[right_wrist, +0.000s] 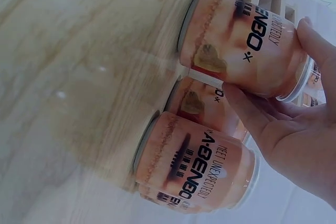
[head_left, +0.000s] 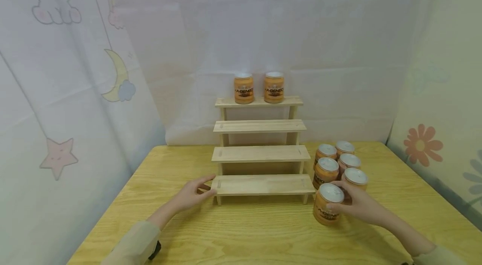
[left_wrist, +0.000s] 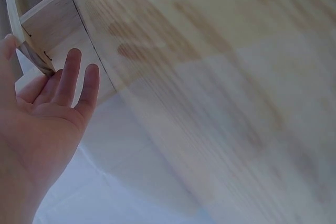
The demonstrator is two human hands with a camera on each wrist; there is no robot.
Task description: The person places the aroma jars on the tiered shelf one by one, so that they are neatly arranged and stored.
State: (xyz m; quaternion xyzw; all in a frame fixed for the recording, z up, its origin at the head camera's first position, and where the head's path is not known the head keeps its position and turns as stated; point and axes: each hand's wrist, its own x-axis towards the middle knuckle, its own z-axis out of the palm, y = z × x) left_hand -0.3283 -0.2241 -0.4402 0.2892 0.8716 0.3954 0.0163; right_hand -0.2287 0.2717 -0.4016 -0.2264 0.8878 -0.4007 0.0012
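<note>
Pale printed hangings (head_left: 86,102) enclose a yellow wood-grain surface (head_left: 226,231). The left hand (head_left: 190,194) pinches the left end of the lowest board on a four-step pale wooden rack (head_left: 260,153). Right of it, the right hand (head_left: 357,205) grips an orange cylindrical can (head_left: 324,206) with a silver lid; whether its base touches down is unclear. Five matching cans (head_left: 325,174) stand behind, partly overlapped, lidded, contents hidden. Two top-step cans (head_left: 244,90) are likewise lidded.

Star print (head_left: 58,157) and crescent-moon print (head_left: 121,69) are located left of the left hand (head_left: 191,194); red flower print (head_left: 423,145), right of the right hand (head_left: 360,205).
</note>
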